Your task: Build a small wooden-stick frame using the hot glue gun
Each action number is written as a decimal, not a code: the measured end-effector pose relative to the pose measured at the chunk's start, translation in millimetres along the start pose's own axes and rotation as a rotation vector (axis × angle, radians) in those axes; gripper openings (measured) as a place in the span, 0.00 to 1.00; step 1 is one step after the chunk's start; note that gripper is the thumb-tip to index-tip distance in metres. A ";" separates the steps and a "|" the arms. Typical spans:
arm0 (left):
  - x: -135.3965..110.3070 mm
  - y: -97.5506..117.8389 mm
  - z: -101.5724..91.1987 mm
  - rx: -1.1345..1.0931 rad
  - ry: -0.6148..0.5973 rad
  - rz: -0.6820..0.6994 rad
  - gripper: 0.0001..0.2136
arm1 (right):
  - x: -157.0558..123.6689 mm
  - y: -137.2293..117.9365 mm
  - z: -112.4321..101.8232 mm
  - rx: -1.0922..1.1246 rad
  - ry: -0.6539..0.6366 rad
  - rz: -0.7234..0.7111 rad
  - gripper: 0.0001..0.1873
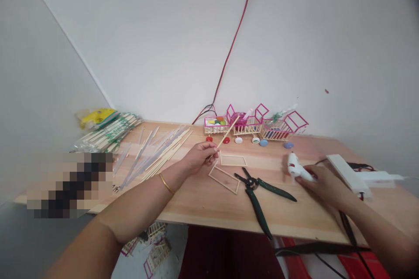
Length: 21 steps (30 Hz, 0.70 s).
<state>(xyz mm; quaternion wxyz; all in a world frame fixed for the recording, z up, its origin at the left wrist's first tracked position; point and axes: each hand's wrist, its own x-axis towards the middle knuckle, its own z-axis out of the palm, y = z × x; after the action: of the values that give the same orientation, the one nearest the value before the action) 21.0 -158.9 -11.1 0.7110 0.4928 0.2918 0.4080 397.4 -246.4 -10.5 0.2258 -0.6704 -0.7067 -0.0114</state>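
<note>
My left hand (203, 157) pinches a thin wooden stick (227, 134), which slants up to the right above the table. Two small rectangular frames of sticks lie just beyond and below that hand: one upper frame (233, 155) and one lower frame (238, 186). On the right, my right hand (316, 179) is closed around the handle of a white hot glue gun (296, 168), its nozzle pointing away from me. Between my hands, green-handled wire cutters (258, 185) rest with their jaws and handles spread.
Loose wooden sticks (168, 152) and clear glue sticks (139, 161) lie at left, beside bagged sticks (114, 133). Three little stick carts (247, 128) with coloured wheels stand by the wall. A white power strip (348, 174) sits far right. More stick pieces (159, 250) are below the table.
</note>
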 end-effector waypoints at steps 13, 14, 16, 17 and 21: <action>-2.4 3.2 -1.1 -0.156 -0.017 -0.120 0.12 | -62.1 -117.8 23.8 -0.155 -0.208 -0.035 0.48; -2.4 3.1 -1.2 -0.149 -0.018 -0.120 0.12 | -64.4 -122.3 28.1 -0.169 -0.241 -0.010 0.49; -2.3 2.7 -1.4 -0.136 -0.026 -0.121 0.12 | -65.9 -125.1 32.4 -0.172 -0.276 0.010 0.46; -2.3 2.3 -1.5 -0.131 -0.030 -0.122 0.12 | -65.9 -125.0 32.6 -0.162 -0.277 0.003 0.44; -1.9 0.5 -1.8 -0.115 -0.031 -0.112 0.13 | -68.5 -124.1 27.3 -0.167 -0.216 -0.016 0.33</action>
<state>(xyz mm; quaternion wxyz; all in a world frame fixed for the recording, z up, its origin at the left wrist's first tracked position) 18.5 -159.6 -11.2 0.7642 0.4404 0.2839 0.3760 270.8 -314.7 -22.3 0.0917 -0.6783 -0.7290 0.0004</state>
